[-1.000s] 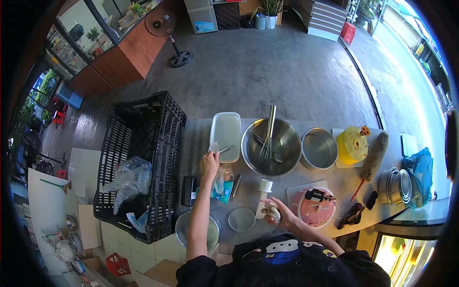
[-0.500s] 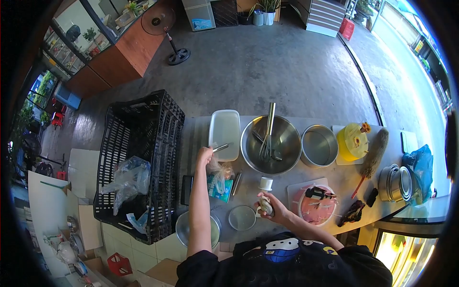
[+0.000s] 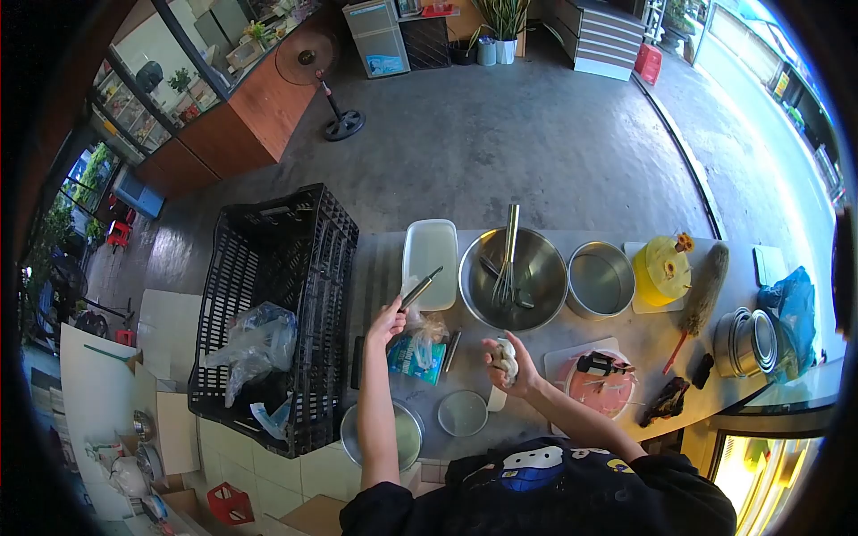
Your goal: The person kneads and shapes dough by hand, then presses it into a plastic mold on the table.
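My left hand is closed around a slim, dark and silver pen-like tool, its tip pointing up and right over the lidded plastic box. The tool's exact kind is too small to make out. A crumpled whitish cloth is gripped in my right hand, above the table's front part. Below the left hand lie a clear plastic bag and a teal packet. Beside the packet rests a thin metal rod. Near my right wrist are a round clear lid and a small white piece.
A steel bowl holds a whisk. Right of it stand a round cake tin, a yellow cake, a pink cake, a duster and stacked tins. A black crate borders the left side.
My left hand has raised the tool's tip, so it points more steeply upward. My right hand has turned and lifted slightly with the cloth. The whole view has shifted a little down and right.
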A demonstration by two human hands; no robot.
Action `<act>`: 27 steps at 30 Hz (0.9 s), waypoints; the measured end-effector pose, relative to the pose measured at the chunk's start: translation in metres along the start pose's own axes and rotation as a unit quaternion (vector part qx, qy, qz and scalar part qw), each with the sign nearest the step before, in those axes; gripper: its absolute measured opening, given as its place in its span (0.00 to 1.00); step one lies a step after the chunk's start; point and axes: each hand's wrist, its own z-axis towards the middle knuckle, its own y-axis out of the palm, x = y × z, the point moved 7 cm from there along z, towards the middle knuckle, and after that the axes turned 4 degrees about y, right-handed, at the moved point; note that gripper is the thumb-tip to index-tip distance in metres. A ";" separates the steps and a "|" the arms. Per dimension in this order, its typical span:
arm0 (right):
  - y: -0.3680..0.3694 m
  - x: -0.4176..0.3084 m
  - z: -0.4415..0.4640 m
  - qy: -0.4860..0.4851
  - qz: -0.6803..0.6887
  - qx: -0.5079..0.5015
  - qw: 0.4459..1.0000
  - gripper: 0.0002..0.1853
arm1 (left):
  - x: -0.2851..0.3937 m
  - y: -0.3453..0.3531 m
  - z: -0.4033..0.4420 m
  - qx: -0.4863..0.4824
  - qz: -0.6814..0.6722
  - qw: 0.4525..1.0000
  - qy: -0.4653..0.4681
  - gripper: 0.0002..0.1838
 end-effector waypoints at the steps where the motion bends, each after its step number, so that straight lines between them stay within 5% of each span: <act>1: 0.002 -0.003 0.003 -0.009 -0.008 0.028 1.000 0.23 | 0.003 0.003 -0.009 0.002 0.004 1.000 0.012 0.20; 16: 0.011 0.017 0.014 -0.015 -0.118 0.019 0.993 0.23 | -0.022 0.062 -0.211 0.088 0.045 0.992 0.075 0.23; 27: 0.030 0.070 -0.015 0.000 -0.132 0.015 0.991 0.26 | -0.051 0.084 -0.282 0.113 0.087 0.986 0.089 0.23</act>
